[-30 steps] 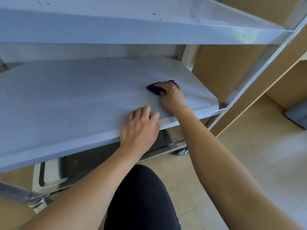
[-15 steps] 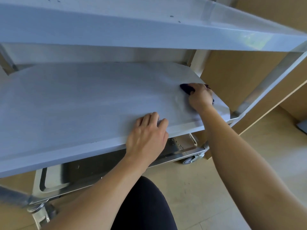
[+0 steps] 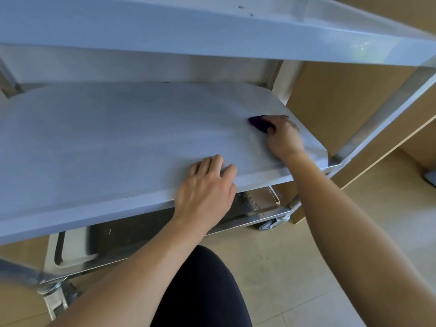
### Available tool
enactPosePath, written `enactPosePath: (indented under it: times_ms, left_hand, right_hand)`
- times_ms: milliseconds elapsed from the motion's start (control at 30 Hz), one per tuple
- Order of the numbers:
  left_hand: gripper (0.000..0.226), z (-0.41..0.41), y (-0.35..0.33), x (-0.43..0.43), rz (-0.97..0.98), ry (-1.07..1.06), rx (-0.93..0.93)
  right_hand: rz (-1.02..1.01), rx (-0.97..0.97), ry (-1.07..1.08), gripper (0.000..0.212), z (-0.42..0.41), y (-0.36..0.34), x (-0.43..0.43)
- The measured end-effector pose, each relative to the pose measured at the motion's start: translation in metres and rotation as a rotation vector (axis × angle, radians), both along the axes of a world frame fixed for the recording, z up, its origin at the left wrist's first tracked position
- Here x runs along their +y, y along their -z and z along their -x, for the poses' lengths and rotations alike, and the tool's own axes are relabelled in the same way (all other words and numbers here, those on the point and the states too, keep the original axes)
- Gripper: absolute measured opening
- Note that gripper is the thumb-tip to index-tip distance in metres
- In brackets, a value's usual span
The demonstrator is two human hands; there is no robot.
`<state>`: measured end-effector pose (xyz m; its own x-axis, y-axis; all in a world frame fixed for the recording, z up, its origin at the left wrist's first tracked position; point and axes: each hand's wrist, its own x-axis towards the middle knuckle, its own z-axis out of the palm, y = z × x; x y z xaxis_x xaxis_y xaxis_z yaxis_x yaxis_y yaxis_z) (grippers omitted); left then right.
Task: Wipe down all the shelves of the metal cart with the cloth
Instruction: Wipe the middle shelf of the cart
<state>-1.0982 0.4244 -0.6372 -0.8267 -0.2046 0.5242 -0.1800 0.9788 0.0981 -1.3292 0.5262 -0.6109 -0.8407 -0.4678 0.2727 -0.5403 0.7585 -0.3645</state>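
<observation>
The metal cart's middle shelf (image 3: 118,142) fills the centre of the head view, under the top shelf (image 3: 212,31). My right hand (image 3: 284,138) presses a dark purple cloth (image 3: 259,123) flat on the middle shelf near its right end; only the cloth's left part shows past my fingers. My left hand (image 3: 207,185) rests palm down on the shelf's front edge, fingers spread on the metal, holding nothing. The bottom shelf (image 3: 77,251) shows below, dark and partly hidden by the middle shelf and my arm.
The cart's right post (image 3: 382,114) rises diagonally beside brown cabinet panels (image 3: 330,102). A caster wheel (image 3: 266,225) sits under the right corner, another caster (image 3: 56,296) at lower left. My dark-clothed knee (image 3: 200,291) is in front of the cart. Pale tiled floor (image 3: 295,267) lies to the right.
My right hand swept the cloth from mid-shelf toward the right end, then drew it slightly back to the left. My left hand kept its place on the front edge.
</observation>
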Motion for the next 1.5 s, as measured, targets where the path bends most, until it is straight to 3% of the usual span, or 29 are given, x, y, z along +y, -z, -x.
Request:
enactPosePath:
  times_ms: [167,367,467,567,767,1067,1500]
  left_hand:
    - [0.023,0.0,0.0,-0.002,0.009,0.0,-0.018]
    - [0.017,-0.001,-0.001,-0.005,0.017,-0.009,-0.055]
    - [0.017,-0.001,-0.001,-0.005,0.029,-0.006,-0.061]
    - [0.017,-0.001,-0.002,-0.004,0.023,-0.005,-0.045]
    - [0.02,0.0,-0.002,-0.004,0.023,0.0,-0.056]
    - [0.021,-0.001,-0.006,-0.006,-0.002,0.017,-0.087]
    - [0.026,0.024,-0.013,-0.018,-0.07,0.044,-0.095]
  right_hand:
    - [-0.045,-0.116,0.103,0.047,0.024,-0.011,-0.017]
    - [-0.035,-0.06,-0.394,0.045,-0.036,-0.007,-0.09]
    - [-0.027,-0.004,-0.502,0.046,-0.058,0.003,-0.082]
    - [-0.025,0.0,-0.456,0.045,-0.042,0.001,-0.046]
    - [-0.025,-0.069,-0.036,0.045,0.005,-0.005,-0.014]
    - [-0.018,0.021,-0.272,0.047,-0.048,0.008,-0.045]
    - [0.018,-0.02,-0.075,0.047,-0.006,0.01,-0.03]
